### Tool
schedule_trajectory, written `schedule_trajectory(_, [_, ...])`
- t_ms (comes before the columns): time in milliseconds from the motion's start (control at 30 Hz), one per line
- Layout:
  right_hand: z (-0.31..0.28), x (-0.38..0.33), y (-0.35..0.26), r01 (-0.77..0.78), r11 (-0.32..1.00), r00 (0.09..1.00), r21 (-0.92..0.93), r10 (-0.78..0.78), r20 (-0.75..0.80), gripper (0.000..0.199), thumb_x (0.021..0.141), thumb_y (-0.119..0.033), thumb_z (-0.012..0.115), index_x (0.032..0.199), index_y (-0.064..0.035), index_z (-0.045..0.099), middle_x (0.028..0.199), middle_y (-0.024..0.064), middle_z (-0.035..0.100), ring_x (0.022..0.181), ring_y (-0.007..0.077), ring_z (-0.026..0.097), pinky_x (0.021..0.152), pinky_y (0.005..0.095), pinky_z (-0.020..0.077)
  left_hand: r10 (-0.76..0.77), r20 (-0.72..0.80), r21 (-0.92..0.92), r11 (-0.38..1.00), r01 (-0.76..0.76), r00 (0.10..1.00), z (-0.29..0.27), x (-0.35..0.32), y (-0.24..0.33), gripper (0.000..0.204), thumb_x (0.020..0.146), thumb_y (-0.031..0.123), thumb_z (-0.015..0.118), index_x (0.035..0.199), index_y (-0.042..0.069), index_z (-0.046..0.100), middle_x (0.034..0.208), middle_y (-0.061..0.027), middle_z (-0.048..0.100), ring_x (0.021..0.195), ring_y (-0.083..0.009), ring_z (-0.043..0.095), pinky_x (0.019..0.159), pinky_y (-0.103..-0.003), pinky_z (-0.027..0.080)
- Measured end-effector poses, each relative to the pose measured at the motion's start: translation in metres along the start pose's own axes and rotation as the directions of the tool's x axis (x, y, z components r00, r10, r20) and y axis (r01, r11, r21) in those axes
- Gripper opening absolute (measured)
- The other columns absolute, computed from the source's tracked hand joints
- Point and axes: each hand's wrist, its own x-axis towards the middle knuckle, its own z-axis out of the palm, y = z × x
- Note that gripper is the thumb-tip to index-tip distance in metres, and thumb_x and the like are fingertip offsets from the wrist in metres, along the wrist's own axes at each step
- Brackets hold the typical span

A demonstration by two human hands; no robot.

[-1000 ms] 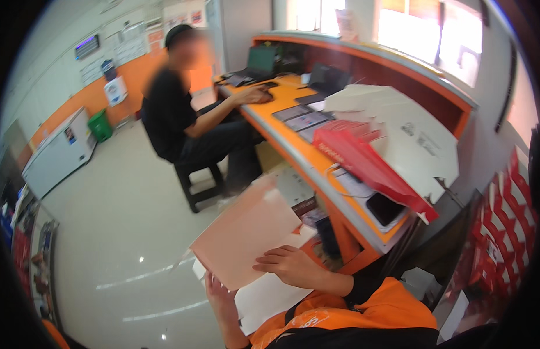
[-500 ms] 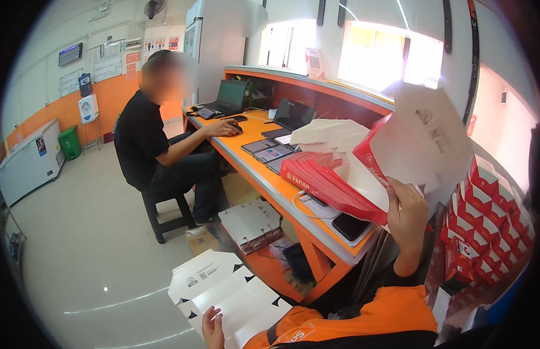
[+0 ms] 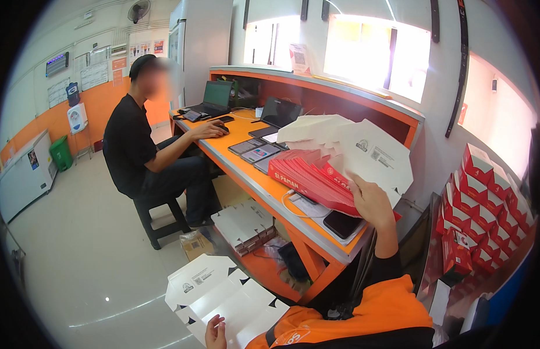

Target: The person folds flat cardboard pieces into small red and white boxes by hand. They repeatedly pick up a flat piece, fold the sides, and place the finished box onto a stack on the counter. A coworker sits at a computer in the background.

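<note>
My right hand (image 3: 372, 202) pinches the red edge of a flat carton blank (image 3: 382, 156), whose pale inner side lies spread over the stack. Beneath and beside it, a fanned stack of red and white carton blanks (image 3: 308, 174) rests on the orange desk. Low in the picture, another carton blank (image 3: 238, 299), white side up with dark slots, lies across my lap. My left hand (image 3: 216, 333) rests on this one, fingers loosely curled and thumb apart, with no grip on it visible.
On the desk (image 3: 241, 157) are a phone (image 3: 341, 224), tablets (image 3: 262, 152) and laptops (image 3: 216, 98). A seated co-worker (image 3: 136, 139) uses a mouse at the far left. Folded red boxes (image 3: 485, 203) are piled at the right. More flat blanks (image 3: 244, 224) sit under the desk.
My right hand has brought the raised carton blank down and left onto the red stack. The left hand stays by the blank on my lap. My view has shifted slightly to the right.
</note>
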Motion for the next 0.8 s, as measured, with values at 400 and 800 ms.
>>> schedule_trajectory(400, [0.056,-0.109,0.164,0.211,0.225,0.818,0.951,0.491,-0.298,0.056,0.098,-0.042,0.032,0.051,-0.0108,0.037,0.046,-0.0008,0.031,0.038,0.0099,0.028,0.04,0.0249,0.0213,-0.222,-0.193,0.029,0.972,0.232,0.956,-0.014,-0.014,0.029,0.035,0.093,0.021,0.051,0.124,0.003,0.051,0.109,-0.0134,0.058,0.098,-0.0197,0.054,0.082,-0.033,0.045])
schedule_trajectory(800, [0.068,-0.075,0.136,-0.31,0.466,0.944,0.829,0.257,0.208,0.056,0.097,-0.045,0.037,0.065,-0.0023,0.053,0.053,0.0017,0.045,0.043,0.0099,0.042,0.041,0.024,0.0327,-0.004,-0.426,0.427,0.881,0.205,0.905,-0.04,-0.015,-0.051,0.071,0.086,0.025,0.062,0.136,-0.009,0.025,0.138,-0.0278,0.032,0.123,-0.0371,0.036,0.105,-0.042,0.028])
